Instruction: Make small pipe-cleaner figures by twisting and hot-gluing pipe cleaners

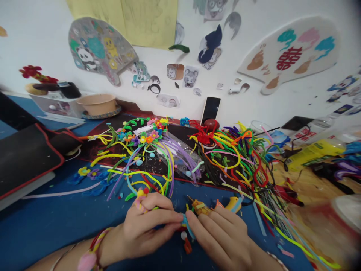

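My left hand (149,226) pinches a short light-blue pipe cleaner (185,221) between thumb and forefinger, low in the middle of the head view. My right hand (222,235) closes on the same piece from the other side, its fingertips almost meeting the left ones. A flower ring of pipe cleaner (140,199) sits on a left finger. Under the fingertips show a white ball (184,235) and an orange-brown bit (187,246), partly hidden. Just beyond my right hand lie a golden-brown fuzzy piece (200,207) and scissors with a yellow-orange handle (233,204).
Loose pipe cleaners (245,143) heap up at the right. Behind my left hand lies a plastic bag of purple stems (180,150) with a flower wreath (149,137). A phone (211,109) leans on the wall. A yellow bottle (316,152) lies right; a black case (25,162) stands left.
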Demonstrator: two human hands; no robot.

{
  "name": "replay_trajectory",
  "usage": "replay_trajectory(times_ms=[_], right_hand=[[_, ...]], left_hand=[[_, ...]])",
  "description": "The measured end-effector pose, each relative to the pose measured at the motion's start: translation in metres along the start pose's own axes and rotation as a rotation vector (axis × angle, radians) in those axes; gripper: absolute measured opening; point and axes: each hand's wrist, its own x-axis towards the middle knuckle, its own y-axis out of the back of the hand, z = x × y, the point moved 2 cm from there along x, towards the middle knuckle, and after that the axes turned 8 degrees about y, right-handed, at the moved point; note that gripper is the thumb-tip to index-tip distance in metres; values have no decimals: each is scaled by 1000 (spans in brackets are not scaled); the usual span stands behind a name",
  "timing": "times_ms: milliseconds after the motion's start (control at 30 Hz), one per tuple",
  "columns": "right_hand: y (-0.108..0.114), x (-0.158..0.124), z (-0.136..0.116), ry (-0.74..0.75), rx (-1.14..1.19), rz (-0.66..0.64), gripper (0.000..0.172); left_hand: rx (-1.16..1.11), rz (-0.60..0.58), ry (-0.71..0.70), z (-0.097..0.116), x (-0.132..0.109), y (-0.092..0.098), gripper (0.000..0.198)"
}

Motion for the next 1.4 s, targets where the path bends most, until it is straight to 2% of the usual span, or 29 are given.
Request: replay_trajectory(times_ms=[100,233,333,433,500,567,633,700,800,933,1000,1100,1267,1400], right_hand=[[-2,1,1,-1,14,46,24],[-3,1,0,5,18,17,21],[-3,1,-1,23,20,14,22],[-2,2,0,17,-6,58,22],[0,3,0,8,-18,65,22],[1,4,1,-1,-19,41,23],[0,3,1,-6,-22,43,24],[-3,0,1,-1,-18,80,25],[-13,-4,1,-48,24,125,21],[-25,-5,2,-300,78,170,7],[-27,-3,3,-440,134,178,9],[-29,-2,3,-584,221,156,15],[-32,-2,4,-673,308,71,19],[-32,-4,4,-699,331,52,21]], left_hand=[[25,-9,15,-2,-2,0,8],[-123,-37,95,-3,-5,-2,6],[-314,-100,265,-8,-9,-7,7],[-619,-159,529,-18,-11,-12,17],[-794,-137,663,-24,-11,-15,21],[-857,-91,721,-28,-10,-16,28],[-799,-103,734,-29,-10,-18,36],[-690,-163,731,-28,-10,-20,45],[-539,-221,717,-26,-9,-21,51],[-414,-159,615,-25,-2,-17,35],[-384,-116,566,-24,1,-15,26],[-373,-95,540,-23,2,-15,22],[-350,-61,499,-20,1,-15,21],[-343,-94,496,-19,2,-15,23]])
